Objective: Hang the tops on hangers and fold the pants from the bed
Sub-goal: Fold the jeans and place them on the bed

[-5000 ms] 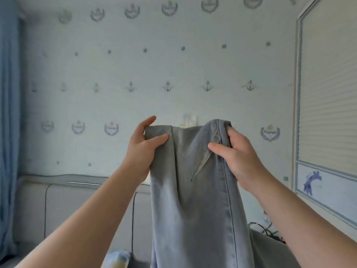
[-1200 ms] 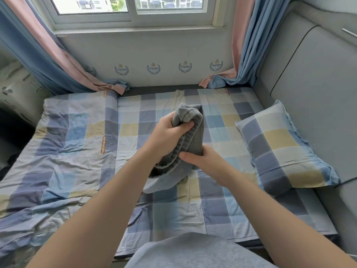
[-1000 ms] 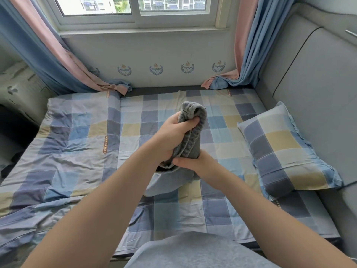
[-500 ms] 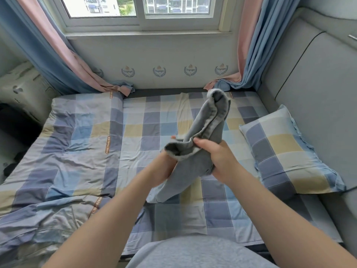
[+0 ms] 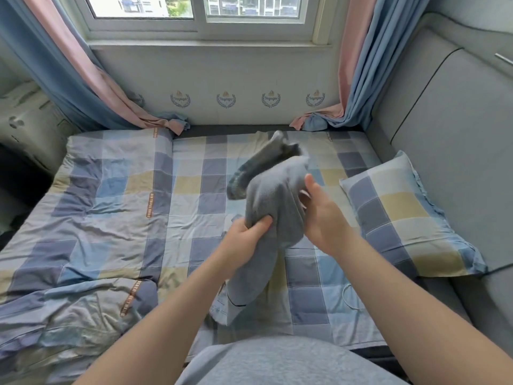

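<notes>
Head view: pants point(image 5: 277, 195) above checked bed point(image 5: 194, 190); window point(image 5: 138, 6) beyond, pillow point(image 5: 402, 212) right.

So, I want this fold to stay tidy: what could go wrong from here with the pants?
Only the left hand plainly grips the grey pants, so the loose upper end could flop open and undo the fold. The lower end lies on the checked bedsheet and may bunch or drag.

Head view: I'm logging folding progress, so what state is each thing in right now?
Grey pants: bunched, held up over the bed.
Left grip: holds the pants' middle.
Right grip: flat against the pants.
Pillow: lying flat on the bed.
Quilt: rumpled, left side.
Curtains: drawn aside.
</notes>
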